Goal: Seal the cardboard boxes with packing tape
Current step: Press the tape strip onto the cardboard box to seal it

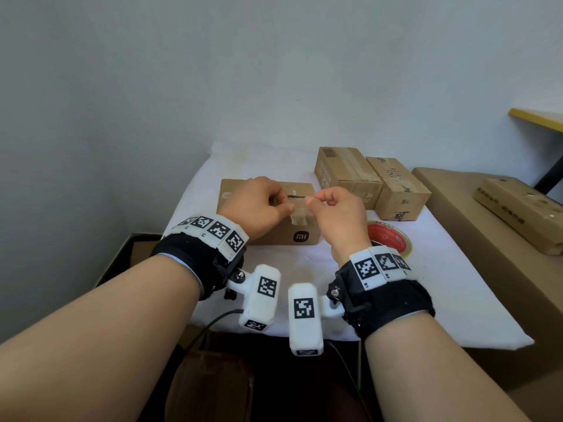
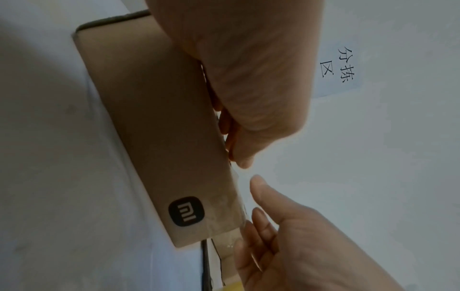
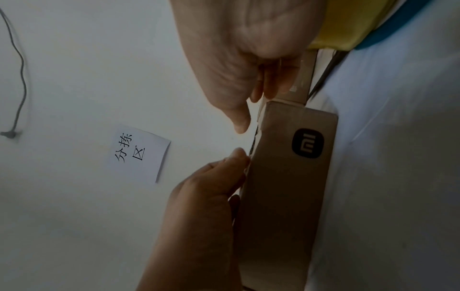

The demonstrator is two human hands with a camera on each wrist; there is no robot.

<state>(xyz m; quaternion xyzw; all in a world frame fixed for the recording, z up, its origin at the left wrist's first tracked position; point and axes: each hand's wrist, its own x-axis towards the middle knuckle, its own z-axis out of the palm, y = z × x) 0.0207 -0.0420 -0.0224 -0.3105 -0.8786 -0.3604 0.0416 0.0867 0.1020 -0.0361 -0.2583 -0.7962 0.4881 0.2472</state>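
Observation:
A flat cardboard box [image 1: 274, 236] [image 2: 154, 118] [image 3: 286, 196] with a black logo lies on the white cloth [image 1: 441, 284]. A strip of clear tape [image 1: 298, 220] [image 2: 224, 204] crosses its top seam and runs down the front face. My left hand [image 1: 259, 205] [image 2: 248, 78] [image 3: 199, 206] rests on the box top left of the strip, fingers curled, thumb at the tape. My right hand [image 1: 335, 214] [image 2: 286, 236] [image 3: 236, 59] hovers just right of the strip, fingers curled, thumb apart from them. I see nothing held in either hand.
A red tape roll [image 1: 388, 239] lies flat on the cloth behind my right wrist. Two taped cardboard boxes [image 1: 347, 175] [image 1: 399, 190] stand at the back right. A brown side surface [image 1: 487, 239] with a wooden block [image 1: 518, 208] adjoins on the right. The wall is close behind.

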